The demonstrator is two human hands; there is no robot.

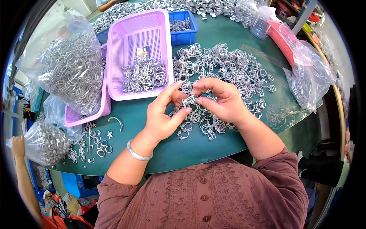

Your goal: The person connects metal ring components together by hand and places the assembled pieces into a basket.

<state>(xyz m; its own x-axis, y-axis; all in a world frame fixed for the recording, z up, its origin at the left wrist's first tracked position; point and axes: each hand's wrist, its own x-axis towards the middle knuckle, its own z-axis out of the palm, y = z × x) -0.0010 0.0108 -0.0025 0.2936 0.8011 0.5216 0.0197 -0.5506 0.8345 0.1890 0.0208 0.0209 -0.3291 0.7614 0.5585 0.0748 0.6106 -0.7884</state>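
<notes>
Between my two hands is a small silver-grey metal link piece (190, 100), with oval openings. My left hand (164, 108) comes at it from the left, thumb and fingers curled to its edge. From the other side my right hand (221, 98) pinches it between thumb and forefinger. Just beyond and under my hands spreads a loose heap of similar metal pieces (228, 65) on the green table (171, 154). A pink perforated basket (114, 82) to the left of the heap holds more of them and a small card.
A bulging clear bag of metal pieces (70, 65) leans in a second pink basket (72, 119). Behind stands a blue bin (185, 36). Loose rings and a star (109, 134) lie at left. Another person's hand (17, 147) grips a filled bag (47, 143). A red basket (281, 42) is at right.
</notes>
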